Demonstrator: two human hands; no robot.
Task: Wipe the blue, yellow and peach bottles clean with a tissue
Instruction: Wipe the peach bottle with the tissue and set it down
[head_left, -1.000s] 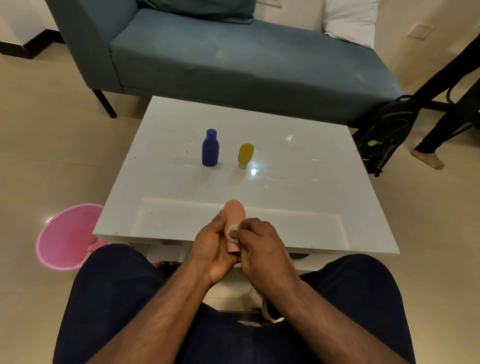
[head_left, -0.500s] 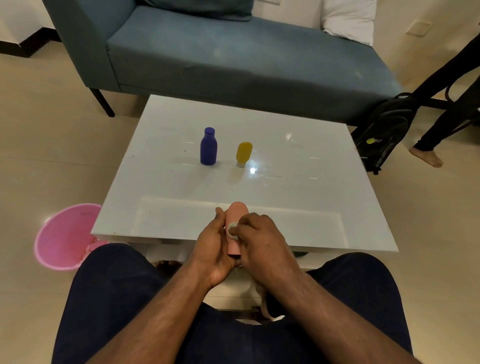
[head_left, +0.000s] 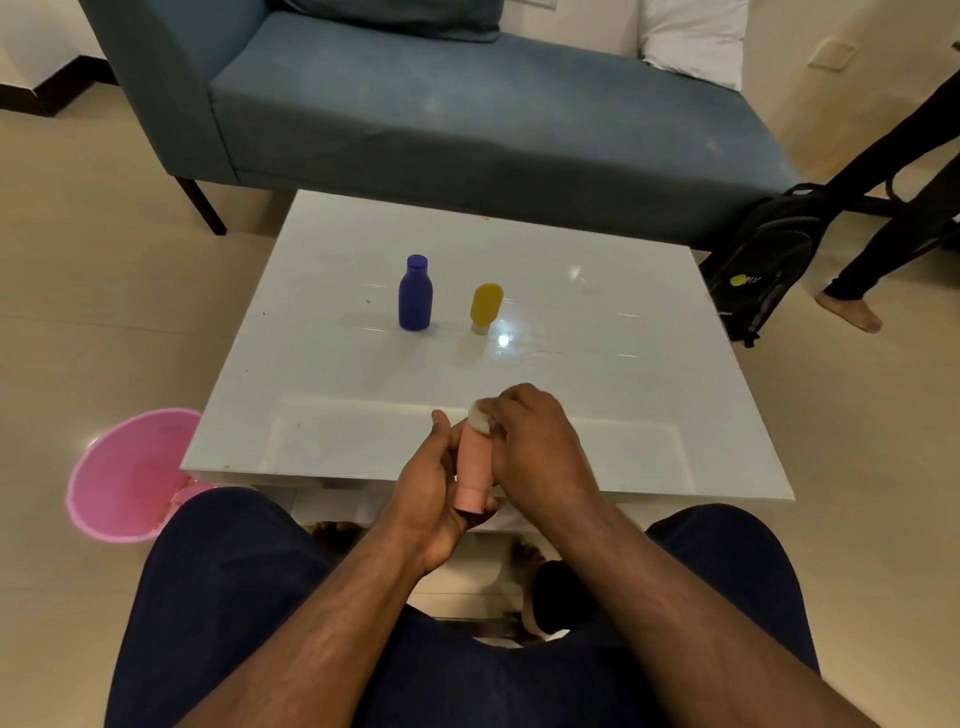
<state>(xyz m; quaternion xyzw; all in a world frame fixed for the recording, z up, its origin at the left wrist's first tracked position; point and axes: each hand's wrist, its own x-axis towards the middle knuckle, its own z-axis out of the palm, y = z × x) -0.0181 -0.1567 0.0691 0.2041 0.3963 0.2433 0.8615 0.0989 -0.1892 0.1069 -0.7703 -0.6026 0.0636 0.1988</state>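
White tissue, balled small, sits pinched in the curled fingertips of our right hand and presses on the rounded top end of the peach bottle, so the wad can rub where the surface curves. Our left hand wraps the bottle from the side and below, cap end toward us, steadying it against that pressure. We hold it over the near edge of the white table, close to the lap, where both wrists work freely. Farther out, the blue bottle and yellow bottle stand upright near each other, apart, mid-table, within reach. We cannot tell whether they are wiped. A pink bin sits on the floor to our left, probably for the used tissue.
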